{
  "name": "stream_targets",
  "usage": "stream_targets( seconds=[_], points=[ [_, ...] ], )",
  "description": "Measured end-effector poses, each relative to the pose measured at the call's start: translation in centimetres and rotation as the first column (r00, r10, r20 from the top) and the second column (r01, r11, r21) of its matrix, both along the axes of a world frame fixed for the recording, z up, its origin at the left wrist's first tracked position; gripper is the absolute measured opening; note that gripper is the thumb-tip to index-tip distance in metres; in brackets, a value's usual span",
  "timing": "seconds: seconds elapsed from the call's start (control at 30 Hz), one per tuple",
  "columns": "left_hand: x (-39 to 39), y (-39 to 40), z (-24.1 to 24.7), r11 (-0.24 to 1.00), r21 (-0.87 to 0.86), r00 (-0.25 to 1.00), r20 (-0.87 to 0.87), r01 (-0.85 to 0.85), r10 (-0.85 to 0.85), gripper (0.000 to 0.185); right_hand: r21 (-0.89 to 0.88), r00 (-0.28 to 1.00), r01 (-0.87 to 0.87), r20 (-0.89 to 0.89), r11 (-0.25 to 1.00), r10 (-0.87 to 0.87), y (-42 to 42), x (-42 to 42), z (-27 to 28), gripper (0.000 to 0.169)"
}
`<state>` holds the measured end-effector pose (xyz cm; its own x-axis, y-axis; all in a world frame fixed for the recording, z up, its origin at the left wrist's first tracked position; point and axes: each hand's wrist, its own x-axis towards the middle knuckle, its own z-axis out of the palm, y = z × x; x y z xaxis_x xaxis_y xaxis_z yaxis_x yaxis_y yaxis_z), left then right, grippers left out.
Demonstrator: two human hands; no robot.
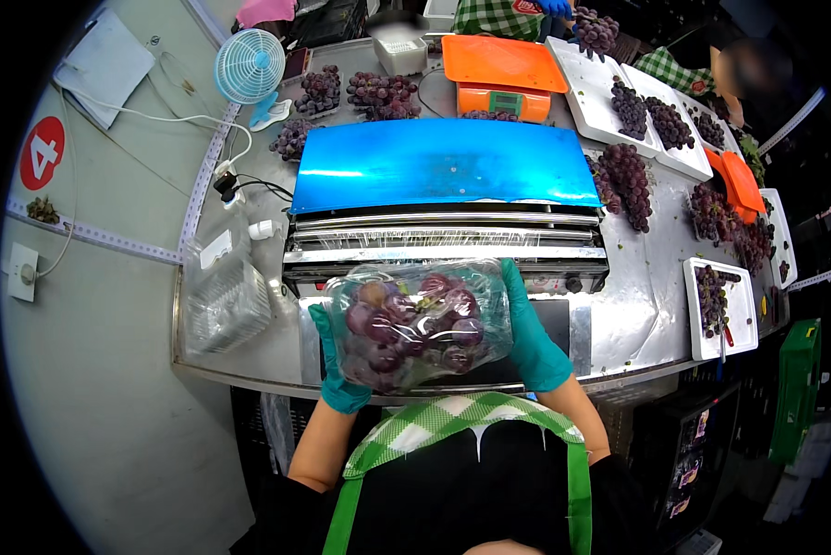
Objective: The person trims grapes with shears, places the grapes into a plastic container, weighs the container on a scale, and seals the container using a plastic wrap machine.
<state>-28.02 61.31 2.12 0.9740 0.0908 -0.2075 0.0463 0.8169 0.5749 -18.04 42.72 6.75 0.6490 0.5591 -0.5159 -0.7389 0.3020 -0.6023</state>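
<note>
Between my two green-gloved hands I hold a clear plastic tray of red grapes [415,326], covered in shiny stretch film. My left hand [339,374] grips its left end, and my right hand [534,347] grips the right end. The tray is raised in front of a film wrapping machine [450,257], whose metal rollers and bar run across just beyond it. A blue cover [450,166] lies over the top of that machine. Below the tray a dark flat plate [557,322] is partly visible; the tray hides the rest.
Stacked clear trays [228,309] stand left, near a small blue fan [252,66]. An orange scale [504,76] sits behind the machine. Grape bunches [627,184] lie right, beyond a white tray with red-handled scissors [734,305]. Co-workers in checked aprons [495,17] stand across the table.
</note>
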Motion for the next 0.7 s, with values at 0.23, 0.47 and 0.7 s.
stream_targets(
  seconds=[0.23,0.47,0.7],
  points=[
    [0.3,-1.7,-2.6,0.97,-0.227,0.942,0.335,0.084,-0.003,0.07,0.233,0.999,-0.044,0.03,0.971,0.038,-0.4,0.2,-2.0,0.063],
    [-0.6,-2.8,1.0,0.985,-0.168,0.987,0.162,0.029,-0.002,0.068,0.186,0.994,-0.071,0.096,0.98,0.054,-0.8,-0.1,-0.5,0.064],
    [-0.5,-3.3,1.1,0.984,-0.178,0.986,0.157,-0.019,0.047,0.068,0.145,0.991,-0.1,0.107,0.984,0.085,-0.6,-0.5,-0.2,0.065]
  ],
)
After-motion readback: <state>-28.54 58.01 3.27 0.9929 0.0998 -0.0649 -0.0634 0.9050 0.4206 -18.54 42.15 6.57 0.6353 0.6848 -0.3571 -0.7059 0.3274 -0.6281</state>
